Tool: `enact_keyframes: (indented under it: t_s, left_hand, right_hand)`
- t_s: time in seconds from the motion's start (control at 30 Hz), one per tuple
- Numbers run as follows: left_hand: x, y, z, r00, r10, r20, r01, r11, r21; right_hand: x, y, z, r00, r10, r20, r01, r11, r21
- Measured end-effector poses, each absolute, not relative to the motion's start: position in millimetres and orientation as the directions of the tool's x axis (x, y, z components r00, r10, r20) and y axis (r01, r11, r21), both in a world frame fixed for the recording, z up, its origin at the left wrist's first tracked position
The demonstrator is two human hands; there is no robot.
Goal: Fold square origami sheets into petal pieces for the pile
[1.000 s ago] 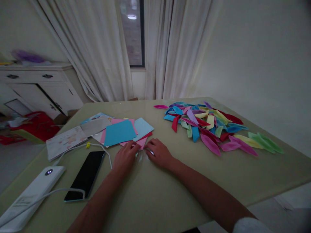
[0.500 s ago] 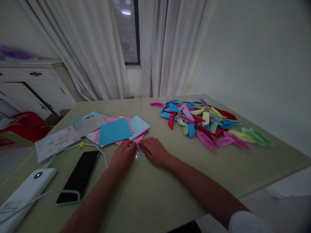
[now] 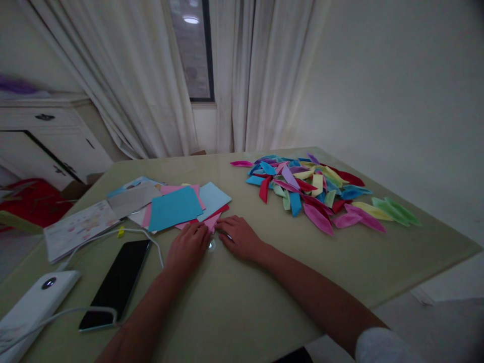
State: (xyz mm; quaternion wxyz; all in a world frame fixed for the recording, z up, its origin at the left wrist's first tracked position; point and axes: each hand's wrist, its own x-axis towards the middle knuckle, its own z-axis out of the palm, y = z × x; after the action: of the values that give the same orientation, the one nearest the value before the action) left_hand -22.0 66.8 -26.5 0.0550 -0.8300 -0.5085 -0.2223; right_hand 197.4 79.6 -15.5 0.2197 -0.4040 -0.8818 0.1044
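Observation:
My left hand and my right hand rest close together on the table, fingertips nearly meeting. Between them is a small piece of pink paper, pinched at its near edge by both hands' fingers; much of it is hidden. A tiny shiny clear thing lies just below the fingertips. On the right hand a small bright glint shows near the fingers. Just beyond the hands spreads a pile of square paper, with a blue sheet on top and a pale blue sheet beside it.
A heap of folded coloured paper pieces covers the table's far right. At left lie a patterned packet, a black phone, a white power bank and a white cable. Curtains hang behind.
The view has turned slightly, so things at the left appear shifted left. Both hands stay at the pink paper with only small finger movement.

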Motion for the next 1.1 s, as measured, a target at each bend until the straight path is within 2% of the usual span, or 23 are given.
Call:
enact_keyframes:
  t_s: [0.27, 0.43, 0.63, 0.77, 0.93, 1.1]
  left_hand:
    - [-29.4, 77.2, -29.0, 0.247, 0.853, 0.460, 0.907, -0.370, 0.200]
    - [-25.3, 78.4, -33.4, 0.269, 0.885, 0.381, 0.916, -0.357, 0.182]
    - [-24.8, 75.6, -32.7, 0.272, 0.893, 0.359, 0.927, -0.342, 0.150]
    - [-18.1, 76.3, -18.7, 0.333, 0.872, 0.360, 0.917, -0.389, 0.092]
    - [16.5, 104.0, 11.2, 0.413, 0.868, 0.276, 0.898, -0.438, 0.034]
    - [46.2, 139.2, 27.0, 0.426, 0.879, 0.212, 0.898, -0.439, 0.017]
  right_hand:
    - [197.7, 79.0, -14.3, -0.578, 0.763, 0.290, 0.670, 0.646, -0.366]
    - [197.9, 79.5, -15.3, -0.570, 0.763, 0.304, 0.668, 0.646, -0.369]
    - [196.8, 80.3, -16.8, -0.570, 0.755, 0.325, 0.651, 0.656, -0.382]
    - [195.6, 78.7, -12.6, -0.494, 0.781, 0.382, 0.665, 0.623, -0.412]
    - [199.0, 74.8, -7.4, -0.296, 0.769, 0.566, 0.554, 0.621, -0.554]
    - [209.2, 78.0, -8.7, -0.210, 0.788, 0.579, 0.535, 0.588, -0.606]
